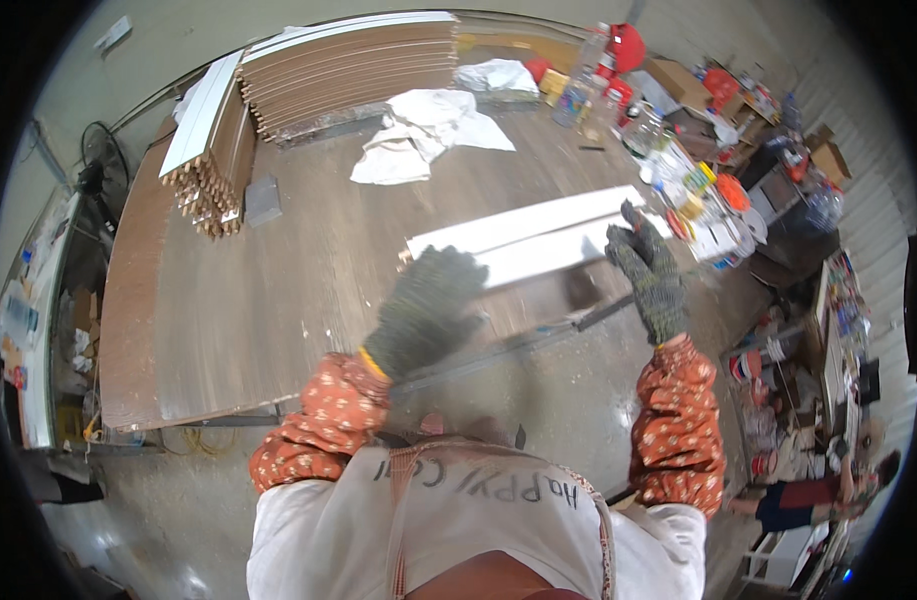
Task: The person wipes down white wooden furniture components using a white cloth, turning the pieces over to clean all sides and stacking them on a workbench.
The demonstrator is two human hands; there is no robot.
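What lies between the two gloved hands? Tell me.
In the head view, the white boards on the brown table run across the gap from the left hand to the right hand. Whether either hand grips them is unclear.

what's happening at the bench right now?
A person in grey knit gloves and orange patterned sleeve covers stands at a brown workbench. The left hand and right hand are raised over two long white boards lying side by side; whether either hand touches them is unclear. Stacks of similar boards sit at the far edge, beside crumpled white cloth.
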